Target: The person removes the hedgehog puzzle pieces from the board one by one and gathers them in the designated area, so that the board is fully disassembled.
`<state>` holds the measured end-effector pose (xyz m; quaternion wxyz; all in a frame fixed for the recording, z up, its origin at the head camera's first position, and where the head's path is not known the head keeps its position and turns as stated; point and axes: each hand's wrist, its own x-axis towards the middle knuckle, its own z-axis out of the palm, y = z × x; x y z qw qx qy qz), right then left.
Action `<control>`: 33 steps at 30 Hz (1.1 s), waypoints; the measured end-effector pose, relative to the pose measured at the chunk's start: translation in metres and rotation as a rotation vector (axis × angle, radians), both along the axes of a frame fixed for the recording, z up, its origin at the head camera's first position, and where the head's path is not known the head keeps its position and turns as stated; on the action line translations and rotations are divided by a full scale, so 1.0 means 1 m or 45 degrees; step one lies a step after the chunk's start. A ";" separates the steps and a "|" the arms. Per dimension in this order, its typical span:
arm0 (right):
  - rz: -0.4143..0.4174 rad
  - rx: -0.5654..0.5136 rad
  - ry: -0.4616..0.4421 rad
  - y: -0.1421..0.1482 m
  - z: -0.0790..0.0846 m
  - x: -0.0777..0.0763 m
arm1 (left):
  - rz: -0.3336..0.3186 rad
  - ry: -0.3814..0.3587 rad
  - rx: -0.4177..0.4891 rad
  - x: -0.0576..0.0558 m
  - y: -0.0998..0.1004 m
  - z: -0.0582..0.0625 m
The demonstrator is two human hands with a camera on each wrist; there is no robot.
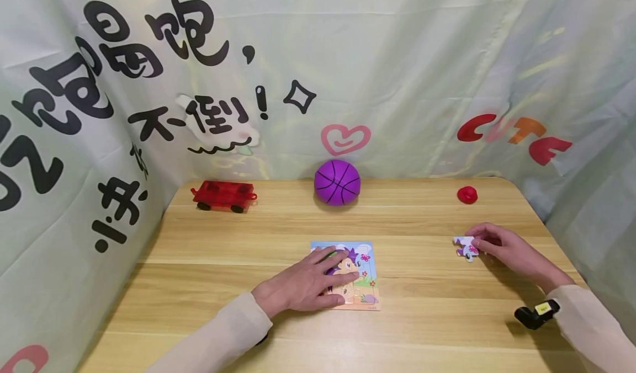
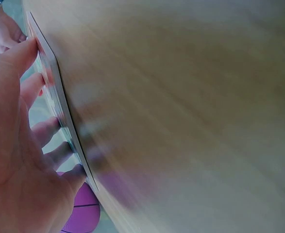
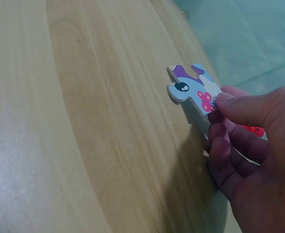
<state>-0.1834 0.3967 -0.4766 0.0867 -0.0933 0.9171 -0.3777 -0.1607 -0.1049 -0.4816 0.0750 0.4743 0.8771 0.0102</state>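
My left hand (image 1: 310, 282) lies with spread fingers on a square jigsaw puzzle (image 1: 369, 290) showing a purple-haired cartoon figure, flowers and a butterfly. In the left wrist view, the fingertips of that hand (image 2: 21, 150) touch the puzzle's face, and its thin edge (image 2: 64, 102) is seen side-on. Off to the right, my right hand (image 1: 514, 254) pinches a loose puzzle piece (image 1: 463, 247) between thumb and fingers. The right wrist view shows this piece (image 3: 193, 90) as light blue and purple with an eye and a pink butterfly, held close over the wood; contact with it is unclear.
A purple toy basketball (image 1: 337, 182) sits at the table's back middle. To its left stands a red transparent toy wagon (image 1: 224, 195) with black wheels. A small red object (image 1: 467, 195) lies at the back right. Printed curtains (image 1: 397, 75) hang behind the wooden table (image 1: 199, 284).
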 end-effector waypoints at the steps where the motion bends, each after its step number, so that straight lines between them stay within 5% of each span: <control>1: -0.005 0.012 0.006 0.000 0.000 0.000 | 0.000 0.001 -0.001 0.000 0.000 0.000; 17: -0.045 0.205 0.116 0.003 -0.002 -0.002 | -0.001 -0.020 0.016 0.001 0.002 0.000; 33: -0.064 0.226 0.087 0.001 -0.005 -0.006 | -0.010 -0.020 0.027 -0.001 0.000 0.000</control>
